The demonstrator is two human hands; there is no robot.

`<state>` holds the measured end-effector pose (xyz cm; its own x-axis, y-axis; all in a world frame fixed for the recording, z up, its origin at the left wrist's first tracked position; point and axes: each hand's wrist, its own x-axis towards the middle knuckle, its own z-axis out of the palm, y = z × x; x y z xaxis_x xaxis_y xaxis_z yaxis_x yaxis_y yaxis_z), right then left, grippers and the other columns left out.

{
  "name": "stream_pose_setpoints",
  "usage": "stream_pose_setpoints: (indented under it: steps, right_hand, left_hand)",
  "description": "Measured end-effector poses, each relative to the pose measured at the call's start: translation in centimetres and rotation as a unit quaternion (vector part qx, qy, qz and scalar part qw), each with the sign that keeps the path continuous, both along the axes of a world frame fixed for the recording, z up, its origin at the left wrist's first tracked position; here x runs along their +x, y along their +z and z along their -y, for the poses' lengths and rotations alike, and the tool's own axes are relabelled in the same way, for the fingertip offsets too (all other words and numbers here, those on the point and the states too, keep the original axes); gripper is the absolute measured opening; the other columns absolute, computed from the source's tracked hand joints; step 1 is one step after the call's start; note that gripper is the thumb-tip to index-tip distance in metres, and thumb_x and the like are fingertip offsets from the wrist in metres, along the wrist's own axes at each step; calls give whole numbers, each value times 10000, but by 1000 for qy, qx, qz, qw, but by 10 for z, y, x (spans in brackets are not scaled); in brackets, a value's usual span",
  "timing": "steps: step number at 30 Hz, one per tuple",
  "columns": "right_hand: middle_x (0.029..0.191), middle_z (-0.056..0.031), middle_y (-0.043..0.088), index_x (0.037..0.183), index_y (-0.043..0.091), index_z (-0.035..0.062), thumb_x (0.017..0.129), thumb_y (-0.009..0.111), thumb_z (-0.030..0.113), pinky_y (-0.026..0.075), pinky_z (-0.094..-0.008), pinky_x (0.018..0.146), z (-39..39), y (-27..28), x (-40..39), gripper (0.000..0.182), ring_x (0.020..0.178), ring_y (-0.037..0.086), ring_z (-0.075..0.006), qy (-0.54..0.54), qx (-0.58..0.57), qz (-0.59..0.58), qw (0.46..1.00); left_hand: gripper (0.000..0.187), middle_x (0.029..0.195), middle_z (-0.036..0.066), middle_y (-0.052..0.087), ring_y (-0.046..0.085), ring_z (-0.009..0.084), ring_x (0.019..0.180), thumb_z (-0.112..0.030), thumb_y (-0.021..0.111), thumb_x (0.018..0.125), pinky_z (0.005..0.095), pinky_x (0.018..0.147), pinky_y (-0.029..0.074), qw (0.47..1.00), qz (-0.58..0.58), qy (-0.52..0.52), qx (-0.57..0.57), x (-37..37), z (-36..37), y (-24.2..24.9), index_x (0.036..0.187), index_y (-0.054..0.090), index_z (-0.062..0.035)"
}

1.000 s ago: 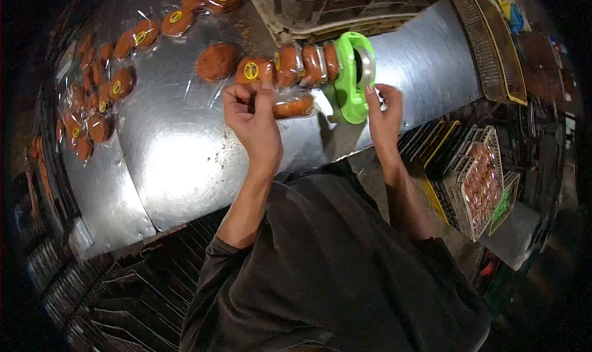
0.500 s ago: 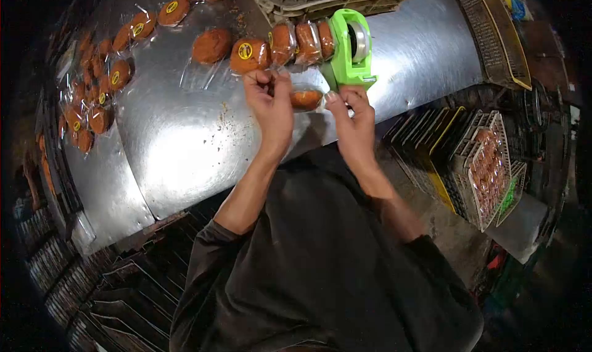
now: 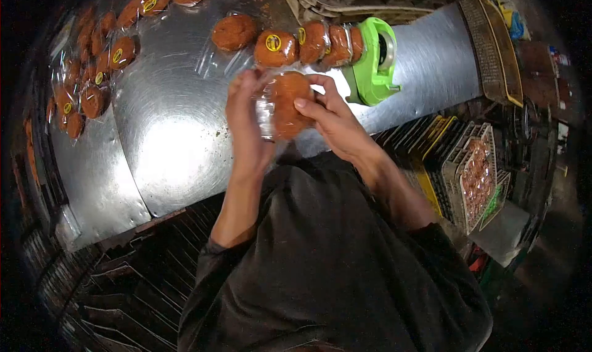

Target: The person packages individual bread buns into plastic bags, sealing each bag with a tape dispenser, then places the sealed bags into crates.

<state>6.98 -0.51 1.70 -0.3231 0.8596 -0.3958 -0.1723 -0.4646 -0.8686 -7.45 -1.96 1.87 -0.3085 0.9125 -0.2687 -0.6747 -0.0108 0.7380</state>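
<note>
A round brown bun (image 3: 291, 102) in a clear plastic wrapper is raised over the metal table, its broad face toward me. My right hand (image 3: 330, 114) grips its right edge, thumb on the face and fingers behind. Close against the wrapper's left side is my left hand (image 3: 245, 120), its fingers smeared by motion; I cannot tell whether they pinch the plastic. Just beyond, a wrapped bun with a yellow label (image 3: 275, 48) heads a short row that leans toward a green tape dispenser (image 3: 373, 65). Left of this row lies an unlabelled bun (image 3: 235, 32) with loose wrapper ends.
More labelled buns (image 3: 123, 53) spread over the left of the metal table (image 3: 179, 117). A worn plastic crate (image 3: 370, 9) stands at the back, and another (image 3: 493, 49) at the right end. Below the right edge are stacked crates (image 3: 459, 173), one showing packed goods.
The bun has come up from beside the tape dispenser and turned its broad face toward me. My right hand has left the dispenser's front and spread around the bun. The camera view has shifted slightly.
</note>
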Motion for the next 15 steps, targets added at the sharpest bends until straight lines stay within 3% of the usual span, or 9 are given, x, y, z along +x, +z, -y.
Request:
stream_pose_setpoints:
  steps: [1,2,4,6,8,11,14,15]
  right_hand:
    - [1175,-144,542,1278,392,68,934,599,220,442,-379,943,-7,-2,-6,429,1102,541,-208,30,4,-54,998]
    - [1195,-135,537,1286,393,62,938,597,216,429,-376,957,-23,-3,-9,432,1126,532,-216,91,106,23,990]
    - [1234,-117,527,1302,396,51,946,593,209,403,-371,986,-62,-12,-15,437,1176,513,-233,204,290,168,920]
    - [1307,-193,496,1295,442,75,825,705,307,366,-455,1028,-103,-19,-30,586,1238,463,-394,259,412,490,724]
    - [1367,-191,464,1279,484,68,764,745,311,355,-494,1034,-136,-54,-39,626,1256,450,-395,295,538,579,536]
    - [1408,-204,439,1267,510,65,720,766,298,351,-499,1038,-153,-21,-57,648,1252,455,-396,407,483,614,474]
    - [1100,-149,606,1087,614,84,745,729,358,407,-436,925,-150,-3,-23,453,1106,551,-306,261,601,610,445]
    - [1036,-122,626,1124,596,112,719,736,355,406,-435,882,-142,12,-9,493,1038,570,-300,224,593,608,478]
  left_hand:
    - [388,1161,121,558,577,170,1035,-21,592,896,310,900,478,995,95,-22,-30,-18,12,2,1246,426,19]
    - [454,1209,139,558,582,187,1073,-32,584,903,329,933,477,980,187,-47,-58,-33,17,3,1316,408,39]
    - [535,1280,167,523,557,222,1142,-28,559,909,362,976,463,997,51,-31,-48,-55,24,-14,1382,328,65]
    - [568,1322,184,496,540,245,1182,-23,532,912,380,1006,448,997,-60,-12,-45,-68,16,-18,1416,288,76]
    - [554,1337,190,478,529,254,1194,-15,502,914,385,1022,432,988,-145,16,-46,-76,-16,-15,1417,287,73]
    - [596,1362,191,451,520,285,1192,-38,525,861,351,1002,426,954,-296,-36,-3,-71,-76,-36,1408,312,68]
    - [606,1360,229,447,503,328,1209,-127,566,825,366,1002,420,901,-364,-235,-8,-45,-121,-29,1362,369,73]
    - [611,1355,244,451,504,345,1208,-159,579,815,374,1001,420,872,-379,-308,-29,-38,-130,-27,1347,388,72]
